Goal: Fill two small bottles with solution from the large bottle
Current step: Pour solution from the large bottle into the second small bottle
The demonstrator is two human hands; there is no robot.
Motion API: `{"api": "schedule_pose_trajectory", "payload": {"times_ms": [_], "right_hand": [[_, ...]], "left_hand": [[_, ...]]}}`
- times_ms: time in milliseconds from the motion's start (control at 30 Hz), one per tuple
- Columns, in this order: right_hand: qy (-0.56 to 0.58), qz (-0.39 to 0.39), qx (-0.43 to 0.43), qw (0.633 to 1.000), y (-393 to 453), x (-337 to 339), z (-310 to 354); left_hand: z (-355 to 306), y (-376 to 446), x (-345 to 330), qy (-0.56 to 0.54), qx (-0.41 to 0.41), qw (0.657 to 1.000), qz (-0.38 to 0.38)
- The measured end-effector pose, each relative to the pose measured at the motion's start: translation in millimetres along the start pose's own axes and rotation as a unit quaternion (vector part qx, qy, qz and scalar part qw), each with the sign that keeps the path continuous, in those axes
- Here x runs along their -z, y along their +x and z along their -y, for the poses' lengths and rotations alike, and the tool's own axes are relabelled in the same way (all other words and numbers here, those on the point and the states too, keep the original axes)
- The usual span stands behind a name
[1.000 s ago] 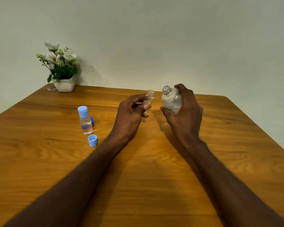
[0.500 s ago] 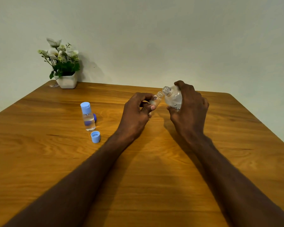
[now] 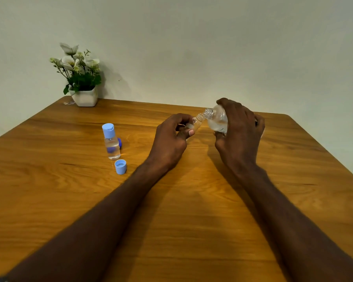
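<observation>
Blue cap lies beside capped small bottle.

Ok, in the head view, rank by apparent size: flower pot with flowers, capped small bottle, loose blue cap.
1. Flower pot with flowers, largest though farthest away.
2. Capped small bottle.
3. Loose blue cap, smallest though nearest.

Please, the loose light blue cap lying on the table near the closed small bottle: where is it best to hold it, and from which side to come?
Judging by its pose, grip the loose blue cap by its round side wall, coming from above. It stands open end up on the table, apart from the capped small bottle, so fingers could likely close on opposite sides without touching the bottle.
</observation>
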State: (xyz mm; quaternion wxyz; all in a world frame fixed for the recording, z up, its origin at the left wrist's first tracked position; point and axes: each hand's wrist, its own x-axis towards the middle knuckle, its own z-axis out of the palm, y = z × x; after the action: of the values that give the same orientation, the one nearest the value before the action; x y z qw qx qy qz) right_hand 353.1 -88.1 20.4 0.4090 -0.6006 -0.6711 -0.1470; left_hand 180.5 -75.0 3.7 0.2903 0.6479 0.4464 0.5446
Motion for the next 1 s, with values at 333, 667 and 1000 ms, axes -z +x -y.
{"api": "schedule_pose_trajectory", "payload": {"times_ms": [333,667,1000], "right_hand": [[-0.021,0.007,0.01,1.0,0.2,1.0,-1.7],[-0.043,-0.002,0.02,0.999,2.1,-0.8,-3.3],[-0.041,-0.002,0.027,0.999,2.4,0.9,-2.8]], "left_hand": [[0.4,-0.7,-0.3,0.022,-0.019,1.0,-0.001],[1.4,-0.1,-1.1,0.033,-0.018,0.999,0.0],[1.6,0.1,-1.1,0.035,-0.012,0.999,0.0]]}}
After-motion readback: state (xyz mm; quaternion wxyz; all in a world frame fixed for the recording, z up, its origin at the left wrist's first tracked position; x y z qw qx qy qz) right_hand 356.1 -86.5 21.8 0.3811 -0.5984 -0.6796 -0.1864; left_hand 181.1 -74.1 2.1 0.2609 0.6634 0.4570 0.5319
